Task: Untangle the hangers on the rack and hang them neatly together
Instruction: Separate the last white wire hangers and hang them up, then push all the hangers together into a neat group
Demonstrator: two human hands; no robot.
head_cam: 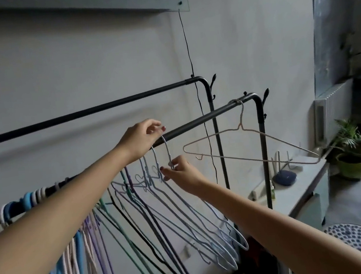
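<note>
Reaching up to the front rail [196, 123] of a black clothes rack: left hand [140, 139] pinching the hook of a pale blue hanger [168, 154] at the rail, right hand [179, 173] pinching that hanger's neck just below. Hanging bunched along the rail beneath both arms, a tangled cluster of hangers [121, 222]. Hanging alone near the rail's right end, well apart, one white wire hanger [253, 148].
</note>
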